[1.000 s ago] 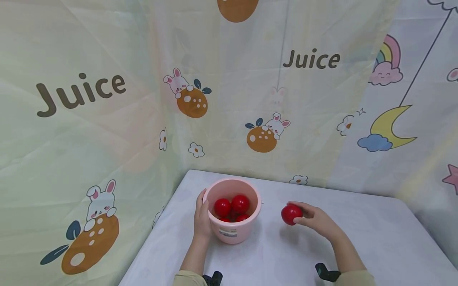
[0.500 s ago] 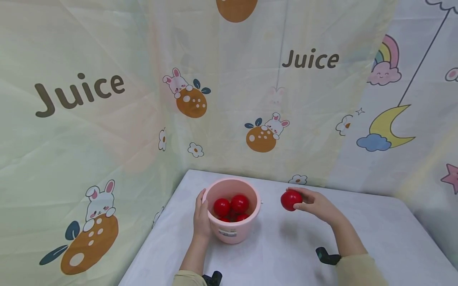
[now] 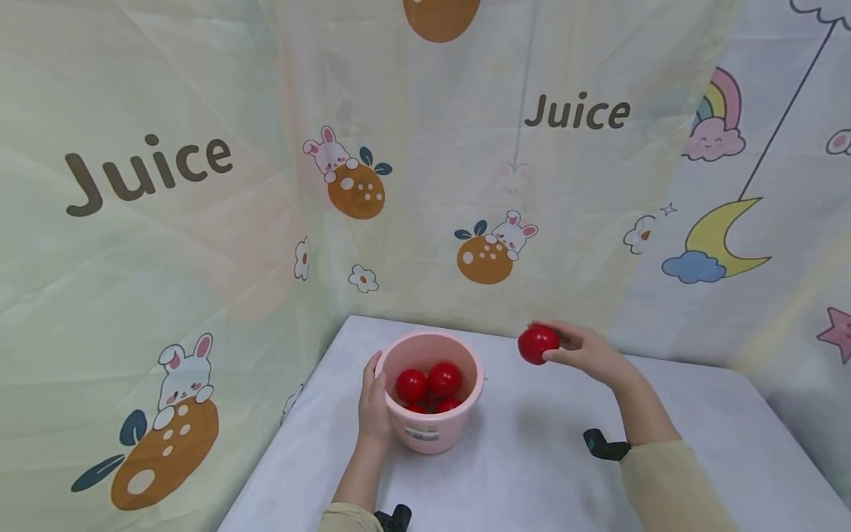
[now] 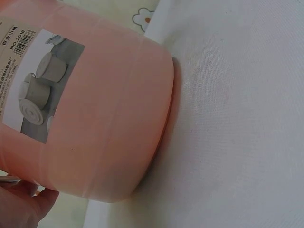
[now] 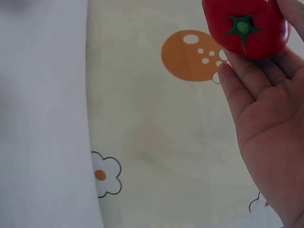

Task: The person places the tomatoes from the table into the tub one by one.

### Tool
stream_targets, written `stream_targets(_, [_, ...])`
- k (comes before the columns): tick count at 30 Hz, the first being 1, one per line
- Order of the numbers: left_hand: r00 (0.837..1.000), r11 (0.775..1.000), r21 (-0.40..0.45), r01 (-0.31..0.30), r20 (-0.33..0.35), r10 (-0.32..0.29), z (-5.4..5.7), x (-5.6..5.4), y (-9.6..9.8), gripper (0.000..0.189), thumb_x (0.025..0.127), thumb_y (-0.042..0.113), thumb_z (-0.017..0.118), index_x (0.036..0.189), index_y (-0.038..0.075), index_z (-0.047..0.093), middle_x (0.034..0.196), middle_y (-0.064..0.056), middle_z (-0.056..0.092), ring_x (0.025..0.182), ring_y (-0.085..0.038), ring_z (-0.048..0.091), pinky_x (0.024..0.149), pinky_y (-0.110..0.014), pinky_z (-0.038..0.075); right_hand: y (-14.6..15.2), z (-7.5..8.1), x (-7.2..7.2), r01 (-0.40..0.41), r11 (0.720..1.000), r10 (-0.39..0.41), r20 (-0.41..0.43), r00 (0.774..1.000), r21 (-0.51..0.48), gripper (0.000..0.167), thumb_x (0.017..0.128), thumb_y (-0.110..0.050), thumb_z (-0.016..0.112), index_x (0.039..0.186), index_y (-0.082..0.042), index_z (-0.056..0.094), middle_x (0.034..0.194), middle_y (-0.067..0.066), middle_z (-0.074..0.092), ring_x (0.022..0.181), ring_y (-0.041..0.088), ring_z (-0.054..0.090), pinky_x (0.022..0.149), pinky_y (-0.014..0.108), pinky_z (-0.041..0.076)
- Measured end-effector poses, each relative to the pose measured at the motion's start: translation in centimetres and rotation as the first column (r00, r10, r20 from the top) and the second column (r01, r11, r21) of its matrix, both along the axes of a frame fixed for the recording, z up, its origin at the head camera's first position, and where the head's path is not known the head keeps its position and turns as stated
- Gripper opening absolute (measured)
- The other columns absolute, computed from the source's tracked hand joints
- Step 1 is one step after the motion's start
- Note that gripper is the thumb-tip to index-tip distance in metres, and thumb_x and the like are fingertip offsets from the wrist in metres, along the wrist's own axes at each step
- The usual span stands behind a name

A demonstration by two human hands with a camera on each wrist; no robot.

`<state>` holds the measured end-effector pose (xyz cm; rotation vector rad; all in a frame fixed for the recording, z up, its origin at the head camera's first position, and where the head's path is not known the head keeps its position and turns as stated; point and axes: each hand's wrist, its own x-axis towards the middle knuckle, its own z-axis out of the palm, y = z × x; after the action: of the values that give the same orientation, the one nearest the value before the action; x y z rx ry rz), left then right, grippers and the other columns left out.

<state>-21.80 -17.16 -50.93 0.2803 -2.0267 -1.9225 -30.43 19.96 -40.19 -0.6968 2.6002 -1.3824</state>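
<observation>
A pink plastic bucket (image 3: 455, 427) stands upright on the white-covered table, with several red tomatoes (image 3: 445, 379) inside. My left hand (image 3: 375, 417) holds the bucket's left side, fingers along the wall up to the rim. From the left wrist view, the thumb side of that hand shows low at the bucket wall (image 4: 114, 104). To the bucket's right, my right hand (image 3: 588, 358) grips another tomato (image 3: 537, 346) in the air, thumb in front and fingers behind. The right wrist view shows this tomato's (image 5: 256, 35) green star-shaped top facing the camera.
The white tabletop (image 3: 525, 473) reaches back to a printed cloth wall (image 3: 412, 295) with bunnies and the word Juice. A printed label (image 4: 33, 80) covers part of the bucket's side. Black wrist devices (image 3: 606, 445) sit at both sleeves.
My right hand has raised its tomato upward and slightly left, and the shadow below has grown fainter. The left hand and the bucket stay in place.
</observation>
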Motion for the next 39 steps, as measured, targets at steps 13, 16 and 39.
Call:
stream_targets(13, [1.000, 1.000, 0.005, 0.009, -0.002, -0.009, -0.1, -0.3, -0.1, 0.044, 0.103, 0.046, 0.040, 0.146, 0.048, 0.032, 0.153, 0.016, 0.040, 0.145, -0.018, 0.034, 0.114, -0.062, 0.033, -2.7, 2.6, -1.4, -0.045, 0.999, 0.045, 0.012, 0.999, 0.028, 0.071, 0.079, -0.041, 0.081, 0.142, -0.028, 0.051, 0.142, 0.011, 0.053, 0.127, 0.037, 0.051, 0.086, 0.043, 0.059])
stream_targets(16, [1.000, 1.000, 0.009, 0.011, 0.004, -0.011, -0.1, -0.3, -0.1, 0.044, 0.103, 0.046, 0.040, 0.146, 0.048, 0.032, 0.153, 0.016, 0.040, 0.145, -0.018, 0.034, 0.114, -0.061, 0.033, -3.3, 2.9, -1.6, -0.066, 0.997, 0.066, 0.012, 0.998, 0.029, 0.070, 0.079, -0.040, 0.081, 0.141, -0.028, 0.052, 0.140, 0.010, 0.055, 0.126, 0.036, 0.052, 0.087, 0.044, 0.059])
stream_targets(39, [1.000, 1.000, 0.025, 0.014, -0.002, -0.014, 0.0, -0.1, -0.2, 0.045, 0.102, 0.047, 0.041, 0.146, 0.049, 0.032, 0.152, 0.017, 0.040, 0.145, -0.018, 0.034, 0.113, -0.062, 0.035, -11.3, 5.6, -3.8, -0.334, 0.942, 0.329, 0.116, 0.937, 0.024, 0.055, 0.084, -0.034, 0.078, 0.135, -0.035, 0.059, 0.129, -0.003, 0.065, 0.120, 0.026, 0.058, 0.089, 0.041, 0.058])
